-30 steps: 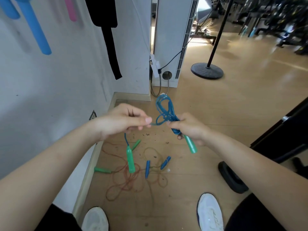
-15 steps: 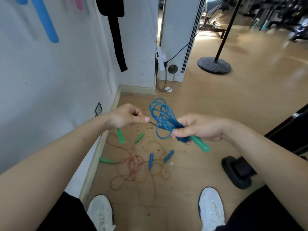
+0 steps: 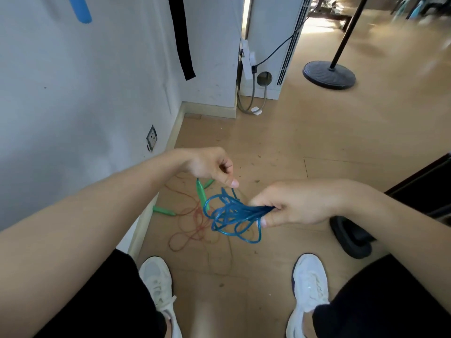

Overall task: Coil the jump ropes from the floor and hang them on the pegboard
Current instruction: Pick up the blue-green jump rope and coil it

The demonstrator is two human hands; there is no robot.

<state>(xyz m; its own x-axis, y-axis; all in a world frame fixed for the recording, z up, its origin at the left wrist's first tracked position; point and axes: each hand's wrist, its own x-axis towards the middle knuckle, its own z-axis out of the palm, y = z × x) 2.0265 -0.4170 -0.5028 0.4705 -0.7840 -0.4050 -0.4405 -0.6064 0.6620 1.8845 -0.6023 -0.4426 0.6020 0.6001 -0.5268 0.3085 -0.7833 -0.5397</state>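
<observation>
Blue jump rope point(image 3: 231, 215) bunched in right hand point(image 3: 300, 206), fingers curled tight round gathered strands, loops fanning leftward and downward from that grip; left hand point(image 3: 210, 167), just up-left of bundle, apparently pinching the loose strand, nearer for next wrap.

A translucent blue jump rope point(image 3: 231, 215) hangs in loose, tangled loops, bunched between the right fingers point(image 3: 267, 219); one strand rises to the pinching left fingers point(image 3: 229, 182). Below them a thin red rope point(image 3: 192, 224) with green handles point(image 3: 164, 211) sprawls on the floor.
</observation>
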